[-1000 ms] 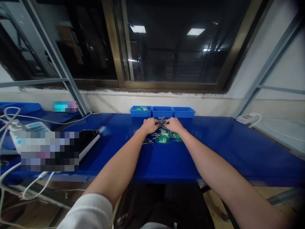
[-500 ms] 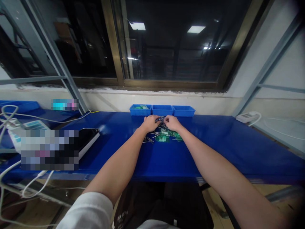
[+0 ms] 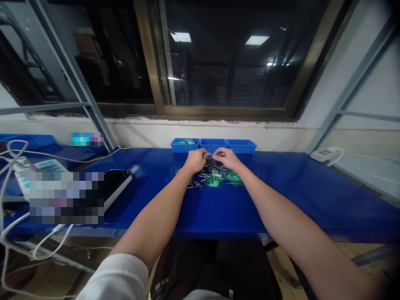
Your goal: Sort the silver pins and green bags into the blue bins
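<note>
A heap of thin, shiny metal pins (image 3: 215,163), which look like blind rivets, lies on the blue table, with more loose pins (image 3: 195,183) at its near left. Small clear-green plastic packets or pieces (image 3: 213,182) lie against the heap's near side. My left hand (image 3: 197,160) is at the heap's left, fingers curled together. Opposite it, my right hand (image 3: 227,158) has thumb and fingers pinched. The fingertips of both hands almost meet above the far side of the heap. What they pinch is too small to make out.
Three blue bins stand along the wall: the left bin (image 3: 185,148) holds green pieces, beside the middle bin (image 3: 213,141) and right bin (image 3: 241,143). At left are a dark-screened device (image 3: 117,180) and white cables (image 3: 14,143). A white power strip (image 3: 326,153) lies at right.
Both hands have risen slightly and shifted a little toward the far side, uncovering more of the pins. My right hand's fingers have drawn closer together. The camera view has shifted slightly.
</note>
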Action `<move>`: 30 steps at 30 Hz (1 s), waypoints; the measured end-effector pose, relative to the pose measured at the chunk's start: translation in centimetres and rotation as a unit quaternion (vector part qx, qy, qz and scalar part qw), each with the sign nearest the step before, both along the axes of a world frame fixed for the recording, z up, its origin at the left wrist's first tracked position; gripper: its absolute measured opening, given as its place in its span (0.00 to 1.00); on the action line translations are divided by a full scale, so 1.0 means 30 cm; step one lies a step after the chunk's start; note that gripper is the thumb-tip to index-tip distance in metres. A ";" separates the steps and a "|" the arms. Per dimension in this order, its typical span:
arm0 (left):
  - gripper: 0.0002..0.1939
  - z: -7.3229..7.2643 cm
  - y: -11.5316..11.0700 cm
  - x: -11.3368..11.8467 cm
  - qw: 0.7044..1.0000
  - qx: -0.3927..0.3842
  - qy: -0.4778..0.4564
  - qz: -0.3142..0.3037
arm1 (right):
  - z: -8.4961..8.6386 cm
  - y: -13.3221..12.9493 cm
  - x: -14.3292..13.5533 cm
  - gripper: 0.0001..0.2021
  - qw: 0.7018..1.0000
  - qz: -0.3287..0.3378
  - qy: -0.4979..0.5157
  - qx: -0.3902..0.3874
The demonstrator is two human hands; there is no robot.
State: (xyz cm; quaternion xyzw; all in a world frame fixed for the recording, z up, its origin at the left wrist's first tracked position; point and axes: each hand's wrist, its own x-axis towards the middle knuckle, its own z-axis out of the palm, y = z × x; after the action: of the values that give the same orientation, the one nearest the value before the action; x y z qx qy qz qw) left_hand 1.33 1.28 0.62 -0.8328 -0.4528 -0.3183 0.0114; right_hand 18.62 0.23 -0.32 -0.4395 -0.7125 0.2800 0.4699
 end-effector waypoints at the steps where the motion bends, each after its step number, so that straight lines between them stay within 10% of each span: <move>1: 0.13 0.001 -0.001 0.001 1.000 -0.001 -0.001 0.003 | 0.003 0.000 0.003 0.10 1.000 0.009 0.024 -0.008; 14: 0.21 0.006 -0.011 -0.007 0.999 -0.033 -0.025 -0.025 | 0.016 -0.013 0.047 0.17 0.995 -0.005 0.049 -0.087; 20: 0.18 0.010 -0.013 -0.011 0.999 -0.042 -0.009 -0.007 | 0.011 0.036 0.098 0.13 0.985 -0.147 0.061 -0.065; 26: 0.16 0.008 -0.013 -0.013 0.999 -0.052 -0.002 -0.006 | -0.004 0.058 0.183 0.35 0.970 -0.184 0.157 -0.035; 30: 0.14 0.008 -0.010 -0.014 0.998 -0.064 0.006 -0.004 | -0.011 0.045 0.195 0.33 0.971 -0.154 0.146 -0.110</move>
State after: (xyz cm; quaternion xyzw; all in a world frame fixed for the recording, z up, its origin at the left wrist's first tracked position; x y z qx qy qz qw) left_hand 0.90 0.98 0.87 -0.8356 -0.4687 -0.2839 -0.0405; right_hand 24.46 1.57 -0.67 -0.5473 -0.5244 0.3422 0.5553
